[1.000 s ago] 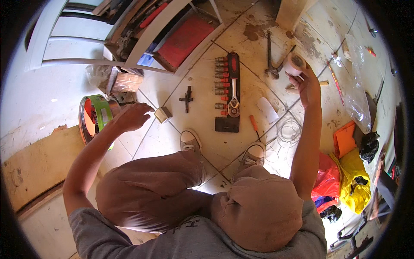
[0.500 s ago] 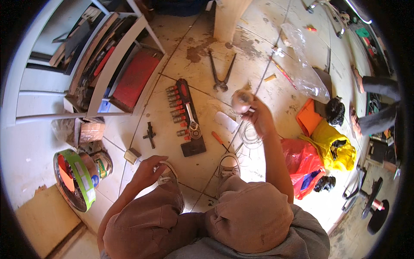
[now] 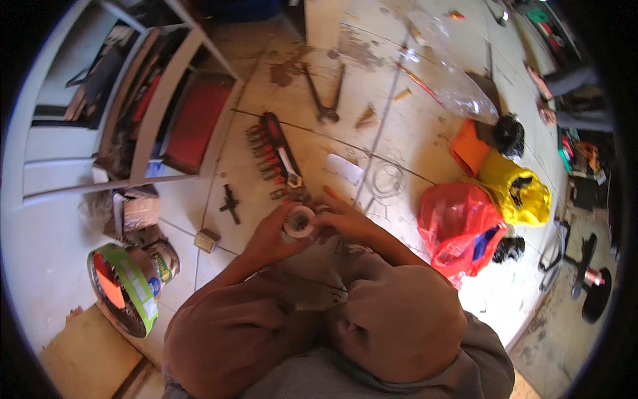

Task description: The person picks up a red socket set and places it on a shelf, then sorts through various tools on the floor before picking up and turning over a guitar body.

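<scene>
A pale ring, which looks like a roll of tape (image 3: 303,233), is held above my feet with its round opening facing up. My left hand (image 3: 274,234) wraps round its left side. On its right side the fingers of my right hand (image 3: 337,221) are bent against it. Just beyond my hands lies the socket set, with a ratchet wrench (image 3: 286,159) and a row of sockets (image 3: 266,159) on a dark holder. An orange-handled tool (image 3: 334,193) is partly hidden behind my right hand. A white paper-like piece (image 3: 345,168) lies farther ahead.
Pincers (image 3: 326,112) and a wire coil (image 3: 385,180) lie on the tiles. Red (image 3: 458,226) and yellow (image 3: 525,193) bags are at right, near another person's feet (image 3: 546,114). A shelf (image 3: 179,86) and a green-rimmed round container (image 3: 126,282) stand at left.
My right hand has drawn back toward me with the tape roll from over the floor ahead. My left hand has left my shoe and now grips the roll too.
</scene>
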Demonstrator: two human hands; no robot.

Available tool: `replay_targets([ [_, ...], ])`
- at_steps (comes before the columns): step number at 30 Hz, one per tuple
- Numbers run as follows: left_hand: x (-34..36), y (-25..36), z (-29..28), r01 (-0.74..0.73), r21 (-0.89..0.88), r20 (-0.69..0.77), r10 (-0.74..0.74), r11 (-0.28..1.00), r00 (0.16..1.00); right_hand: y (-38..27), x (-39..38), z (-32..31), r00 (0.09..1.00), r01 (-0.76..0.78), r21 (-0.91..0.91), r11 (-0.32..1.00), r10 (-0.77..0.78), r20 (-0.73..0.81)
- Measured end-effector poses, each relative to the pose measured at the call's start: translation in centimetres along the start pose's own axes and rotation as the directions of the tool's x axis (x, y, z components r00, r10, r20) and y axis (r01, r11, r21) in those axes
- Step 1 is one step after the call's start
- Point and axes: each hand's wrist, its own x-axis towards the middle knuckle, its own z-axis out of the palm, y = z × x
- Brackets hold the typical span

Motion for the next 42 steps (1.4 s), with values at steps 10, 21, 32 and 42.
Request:
replay_targets([
  [10, -1.8, -0.3, -1.8, -0.015, 0.014, -0.132, 0.017, 1.0, 0.991, -1.4, 1.4, 1.9, 0.983, -0.028, -0.076, 0.997, 0.042, 0.177],
  [21, 0.3, -1.0, -2.5, -0.135, 0.149, -0.138, 0.156, 0.98, 0.978, -6.6, 1.5, 1.1, 0.991, -0.002, -0.497, 0.868, 0.068, 0.115],
  [32, -0.4, -9.6, -3.8, 0.145, 0.244, -0.658, 0.054, 0.959, 0.751, -27.2, 4.2, 11.8, 0.906, 0.234, -0.97, 0.063, -0.377, 0.194],
  [42, -1.1, -13.5, -4.8, 0.165, 0.405, -0.706, 0.193, 0.899, 0.682, -22.0, 6.7, 10.5, 0.891, 0.387, -0.915, -0.111, -0.211, 0.402],
])
